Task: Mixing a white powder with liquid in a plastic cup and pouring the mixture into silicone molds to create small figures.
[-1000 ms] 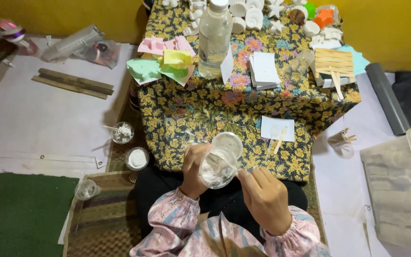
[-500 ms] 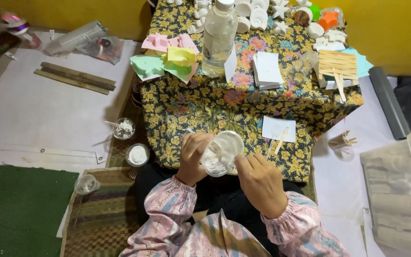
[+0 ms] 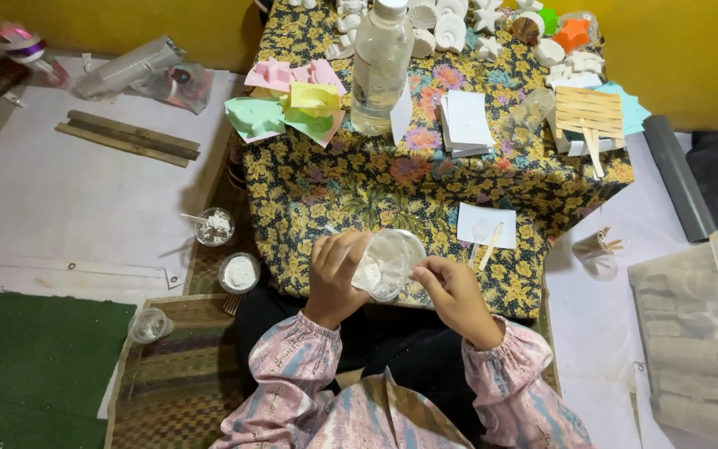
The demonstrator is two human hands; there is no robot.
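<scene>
Working from the largest item down, I note the low table draped in yellow floral cloth (image 3: 359, 183), then the tall clear plastic water bottle (image 3: 380, 71) standing on it. Over the table's near edge, my left hand (image 3: 334, 278) wraps its fingers closed around the small clear plastic cup holding white powder (image 3: 388, 264), tilted toward me. My right hand (image 3: 450, 291) pinches at the cup's rim; I cannot tell what it holds. I judge the cup light, thin-walled and easily crushed: grip it mid-wall, gently, and keep it level.
</scene>
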